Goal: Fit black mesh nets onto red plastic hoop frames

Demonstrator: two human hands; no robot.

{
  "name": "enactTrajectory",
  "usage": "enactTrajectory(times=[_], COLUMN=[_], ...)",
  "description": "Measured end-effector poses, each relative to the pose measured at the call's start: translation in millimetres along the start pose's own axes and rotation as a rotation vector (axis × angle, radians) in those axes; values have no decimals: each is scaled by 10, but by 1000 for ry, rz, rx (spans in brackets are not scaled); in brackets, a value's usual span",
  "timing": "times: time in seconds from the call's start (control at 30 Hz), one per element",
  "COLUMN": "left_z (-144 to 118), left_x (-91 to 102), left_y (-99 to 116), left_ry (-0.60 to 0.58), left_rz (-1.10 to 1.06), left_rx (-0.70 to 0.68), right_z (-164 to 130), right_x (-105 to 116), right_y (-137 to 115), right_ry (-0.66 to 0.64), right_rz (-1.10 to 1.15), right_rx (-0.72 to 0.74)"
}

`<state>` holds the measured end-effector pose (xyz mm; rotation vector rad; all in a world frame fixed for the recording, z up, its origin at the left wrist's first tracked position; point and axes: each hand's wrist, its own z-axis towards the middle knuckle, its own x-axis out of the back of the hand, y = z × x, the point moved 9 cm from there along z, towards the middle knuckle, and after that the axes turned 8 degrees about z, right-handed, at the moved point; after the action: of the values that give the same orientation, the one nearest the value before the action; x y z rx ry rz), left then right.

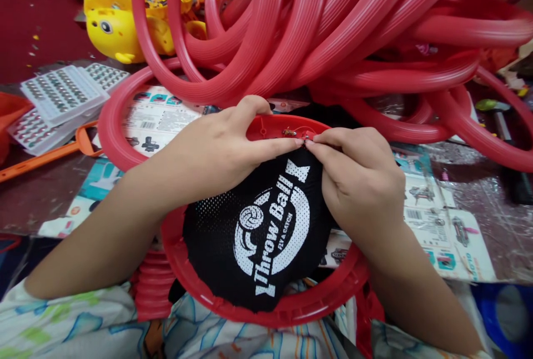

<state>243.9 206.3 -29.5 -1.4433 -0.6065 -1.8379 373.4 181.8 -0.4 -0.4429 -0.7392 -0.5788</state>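
A red plastic ring [275, 314] rests tilted on my lap, its far side raised against the table edge. Black mesh net [216, 248] with white "Throw Ball" lettering spans most of its inside. At the far rim my left hand [220, 148] grips the ring, thumb stretched along the net's edge and fingers partly hidden behind the rim. Beside that thumb, my right hand [362, 170] pinches the net's edge between thumb and forefinger, against the rim's inner side. A small metal piece [288, 132] with a thin cord lies in the rim's groove.
Large red hoops [300, 31] are heaped across the table's back. Left of them are yellow animal-shaped shells [112, 34], clear trays of small metal parts [64, 92] and an orange-handled tool [45, 160]. Printed cardboard sheets [449, 225] lie under the work.
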Motion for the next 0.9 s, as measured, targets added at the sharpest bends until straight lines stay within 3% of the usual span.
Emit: enactTrajectory(times=[0.17,0.33,0.4,0.53,0.67,0.73,0.83,0.9], left_z=[11,24,15,-49,-149,-158,-151,-144], left_x=[-7,92,201,431,549,527,383,305], left_y=[6,-69,-129,-337,-542,-572,-556,-526], left_ry=[31,87,131,252,332,253,-22,-175], left_rz=[19,-129,-206,-264,-253,-291,-385,-402], left_rx=[-13,-1,15,146,335,379,404,378], right_z=[-18,-9,-28,-213,-316,-314,-302,-291], right_x=[-52,225,286,87,-174,-299,-444,-503], right_y=[62,48,-38,-221,-147,-6,173,210], right_ry=[-47,-18,-111,-453,-513,-519,-547,-578], right_rz=[80,152,207,263,94,130,337,480], right_rx=[-66,-164,-148,-91,-155,-312,-560,-642])
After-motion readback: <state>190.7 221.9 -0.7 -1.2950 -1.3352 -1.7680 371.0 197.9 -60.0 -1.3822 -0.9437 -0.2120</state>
